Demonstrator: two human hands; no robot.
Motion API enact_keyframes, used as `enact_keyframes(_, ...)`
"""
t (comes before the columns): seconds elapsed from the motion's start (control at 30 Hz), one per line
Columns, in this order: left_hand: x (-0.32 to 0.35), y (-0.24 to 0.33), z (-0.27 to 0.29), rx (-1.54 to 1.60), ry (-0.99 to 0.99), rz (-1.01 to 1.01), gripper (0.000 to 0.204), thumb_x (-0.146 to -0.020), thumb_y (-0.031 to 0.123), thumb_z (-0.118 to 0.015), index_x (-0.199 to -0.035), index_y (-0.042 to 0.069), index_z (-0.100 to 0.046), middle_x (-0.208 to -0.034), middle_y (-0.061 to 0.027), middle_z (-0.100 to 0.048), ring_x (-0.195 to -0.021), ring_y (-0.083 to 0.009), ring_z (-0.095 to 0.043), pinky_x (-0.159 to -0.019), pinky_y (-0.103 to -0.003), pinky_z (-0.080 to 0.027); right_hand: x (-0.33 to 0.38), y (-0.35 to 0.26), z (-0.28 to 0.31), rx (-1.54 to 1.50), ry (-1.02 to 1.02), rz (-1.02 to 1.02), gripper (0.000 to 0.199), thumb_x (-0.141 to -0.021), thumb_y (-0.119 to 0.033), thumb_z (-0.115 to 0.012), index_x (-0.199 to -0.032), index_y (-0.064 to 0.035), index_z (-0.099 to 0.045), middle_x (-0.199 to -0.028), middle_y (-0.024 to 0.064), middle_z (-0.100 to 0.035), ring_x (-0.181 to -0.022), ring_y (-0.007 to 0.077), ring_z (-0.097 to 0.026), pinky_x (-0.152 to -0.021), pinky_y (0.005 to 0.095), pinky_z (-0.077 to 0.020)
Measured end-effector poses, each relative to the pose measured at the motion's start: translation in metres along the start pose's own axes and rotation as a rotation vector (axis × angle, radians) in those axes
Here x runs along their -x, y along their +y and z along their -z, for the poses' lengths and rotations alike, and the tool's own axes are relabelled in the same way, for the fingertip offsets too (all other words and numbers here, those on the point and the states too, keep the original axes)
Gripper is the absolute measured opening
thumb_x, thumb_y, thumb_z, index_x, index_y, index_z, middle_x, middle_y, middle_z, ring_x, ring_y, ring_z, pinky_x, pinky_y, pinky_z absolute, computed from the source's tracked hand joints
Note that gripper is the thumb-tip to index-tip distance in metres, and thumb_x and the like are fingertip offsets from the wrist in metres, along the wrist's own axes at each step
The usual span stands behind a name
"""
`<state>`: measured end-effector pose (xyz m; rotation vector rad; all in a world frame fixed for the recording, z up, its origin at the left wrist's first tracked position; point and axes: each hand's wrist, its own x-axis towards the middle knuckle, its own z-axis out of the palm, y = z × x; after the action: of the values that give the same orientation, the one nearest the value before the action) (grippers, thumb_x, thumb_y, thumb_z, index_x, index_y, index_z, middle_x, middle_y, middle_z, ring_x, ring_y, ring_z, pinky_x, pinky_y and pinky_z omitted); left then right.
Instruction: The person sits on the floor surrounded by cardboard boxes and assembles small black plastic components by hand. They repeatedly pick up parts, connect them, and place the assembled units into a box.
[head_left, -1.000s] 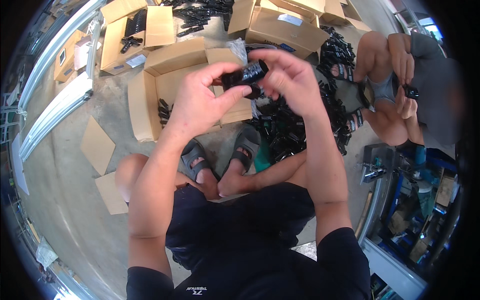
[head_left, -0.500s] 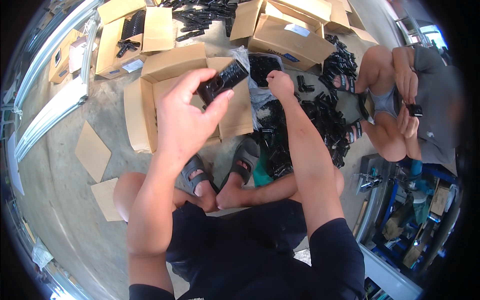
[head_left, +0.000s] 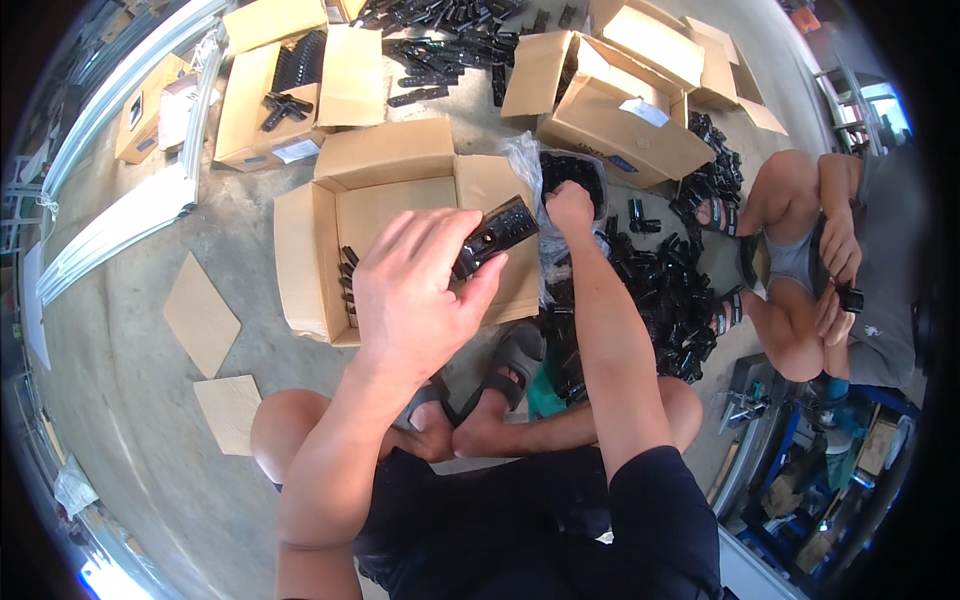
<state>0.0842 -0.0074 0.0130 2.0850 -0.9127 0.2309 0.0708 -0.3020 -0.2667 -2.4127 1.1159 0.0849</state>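
Note:
My left hand (head_left: 420, 290) is closed round a black plastic pipe fitting (head_left: 505, 235) with a ribbed sleeve and a hole in its side. It is held up in front of the open cardboard box (head_left: 300, 250), hiding part of it. A few black fittings (head_left: 347, 275) show inside that box, along its left wall. My right hand (head_left: 571, 208) has its fingers curled at the near side of a bin (head_left: 600, 170) of small black parts, beside clear plastic sheeting (head_left: 525, 160). Whatever its fingers pinch is hidden.
A heap of black fittings (head_left: 640, 300) lies right of my feet. More cardboard boxes (head_left: 620, 135) and another pile of fittings (head_left: 440, 55) are farther off. At the right, a seated person (head_left: 840, 250) holds a small black part. Flat cardboard pieces (head_left: 202, 315) lie left.
The view has shifted, so the scene sits lower and farther right. My left hand has come slightly right with the fitting, palm turned down more. My right hand has moved slightly left over the bin.

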Motion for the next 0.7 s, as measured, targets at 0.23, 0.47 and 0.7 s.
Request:
enact_keyframes(0.23, 0.0, 0.001, 0.001, -0.074, 0.017, -0.103, 0.037, -0.073, 0.011, -0.083, -0.106, 0.004, -0.067, -0.102, -0.0074, -0.07, -0.096, -0.0279, -0.064, -0.082, -0.039, -0.055, 0.028, -0.031, 0.09, -0.398, 0.139, 0.179, 0.021, -0.087, -0.016, -0.076, -0.1, -0.0003, -0.073, -0.086, 0.0111, -0.075, -0.076, 0.0187, -0.07, -0.078, 0.0333, -0.0564)
enact_keyframes(0.47, 0.018, 0.011, 0.0, -0.163, 0.014, -0.214, 0.04, -0.071, 0.009, -0.084, -0.106, 0.003, -0.068, -0.103, -0.0085, -0.07, -0.098, -0.0301, -0.063, -0.09, -0.044, -0.051, 0.17, -0.097, 0.224, -0.962, 0.072, 0.344, 0.016, -0.095, -0.002, -0.071, -0.11, 0.0038, -0.07, -0.093, 0.0032, -0.07, -0.081, 0.0079, -0.065, -0.074, 0.0224, -0.0537)
enact_keyframes(0.7, 0.03, 0.028, -0.001, -0.201, -0.001, -0.262, 0.041, -0.071, 0.013, -0.085, -0.107, 0.004, -0.067, -0.103, -0.0077, -0.069, -0.1, -0.0292, -0.063, -0.101, -0.047, -0.048, 0.258, -0.102, 0.221, -0.521, 0.41, 0.949, 0.022, -0.081, 0.003, -0.077, -0.101, -0.0036, -0.07, -0.094, 0.0107, -0.069, -0.083, 0.0273, -0.066, -0.071, 0.0353, -0.0558)
